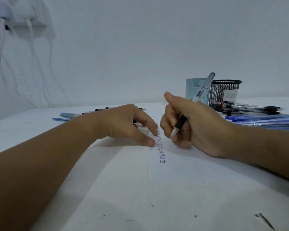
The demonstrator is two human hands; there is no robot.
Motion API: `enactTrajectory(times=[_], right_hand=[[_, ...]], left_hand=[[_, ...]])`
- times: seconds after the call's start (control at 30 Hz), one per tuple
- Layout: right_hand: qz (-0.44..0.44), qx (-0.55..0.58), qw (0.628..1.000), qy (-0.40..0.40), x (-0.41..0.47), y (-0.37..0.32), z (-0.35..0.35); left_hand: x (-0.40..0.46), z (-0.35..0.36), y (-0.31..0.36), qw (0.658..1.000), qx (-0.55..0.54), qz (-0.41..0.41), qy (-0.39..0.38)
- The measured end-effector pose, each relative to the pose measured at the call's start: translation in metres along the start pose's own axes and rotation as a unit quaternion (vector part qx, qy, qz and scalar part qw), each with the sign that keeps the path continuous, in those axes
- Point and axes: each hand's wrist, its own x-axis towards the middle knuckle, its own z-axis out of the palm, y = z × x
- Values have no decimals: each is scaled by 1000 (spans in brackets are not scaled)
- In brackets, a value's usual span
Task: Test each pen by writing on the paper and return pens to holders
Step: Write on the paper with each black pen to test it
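Note:
A white sheet of paper [173, 167] lies on the table, with a column of small handwritten "TEST" words [160, 147] running down it. My right hand [195, 125] grips a clear pen with a black grip [180, 122], tip pointing down just above the paper beside the column. My left hand [128, 125] rests on the paper's left edge, thumb and fingertips pressing it flat. Behind stand a light blue holder [193, 89] and a black mesh holder [223, 92].
Several black and blue pens [257, 114] lie in a pile at the right by the holders. More pens [68, 115] lie at the back left behind my left hand. A white wall with hanging cables [32, 55] rises behind the table.

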Motion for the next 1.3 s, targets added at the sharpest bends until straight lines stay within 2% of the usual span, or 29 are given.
enactTrajectory(times=[0.07,0.27,0.43,0.63,0.77,0.83,0.9,1.03,1.3], right_hand=[[-16,15,999,31,5,-3,-4],[-7,-86,991,107,8,-10,-24],[-27,-85,985,149,14,-5,-30],[-58,-59,986,145,16,-5,-36],[-45,-128,981,141,21,-1,-43],[-41,-221,962,155,24,-3,-58],[-53,-339,928,148,30,-6,-75],[-43,-513,845,145,31,-21,-124],[78,-624,755,185,20,-28,-212]], left_hand=[[0,0,0,1000,-4,-7,1],[-1,1,3,1000,-24,-9,8],[-1,2,3,999,-25,-10,23],[-2,3,6,999,-38,0,30],[0,10,1,991,-55,3,120],[5,13,2,983,-45,4,177],[4,15,3,976,-39,9,214],[5,19,9,974,1,18,228],[9,23,11,972,25,23,235]])
